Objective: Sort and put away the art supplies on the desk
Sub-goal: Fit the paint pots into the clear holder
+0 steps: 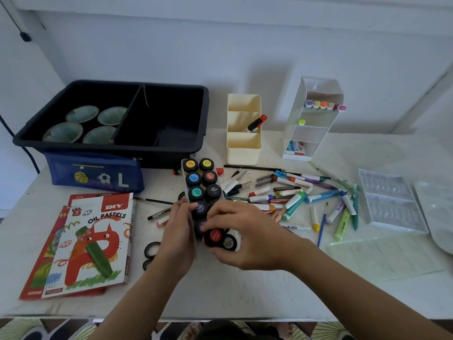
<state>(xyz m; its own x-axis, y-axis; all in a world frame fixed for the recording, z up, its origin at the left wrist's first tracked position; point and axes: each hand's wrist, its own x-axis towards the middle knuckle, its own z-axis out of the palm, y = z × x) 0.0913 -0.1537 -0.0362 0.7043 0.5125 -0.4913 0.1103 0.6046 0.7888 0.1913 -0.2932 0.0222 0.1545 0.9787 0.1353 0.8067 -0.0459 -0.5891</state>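
My left hand [180, 238] is gripping the paint box [185, 182]. My right hand [247, 238] is clasping two paint jars [215, 236]

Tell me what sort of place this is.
Probably a home art or hobby desk against a plain wall: on it lie an oil pastels box, poster paint jars in a tray, and a loose heap of markers and brushes.

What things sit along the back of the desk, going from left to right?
Dark blue plastic bin → cream three-slot plastic pen holder → clear tiered plastic organiser
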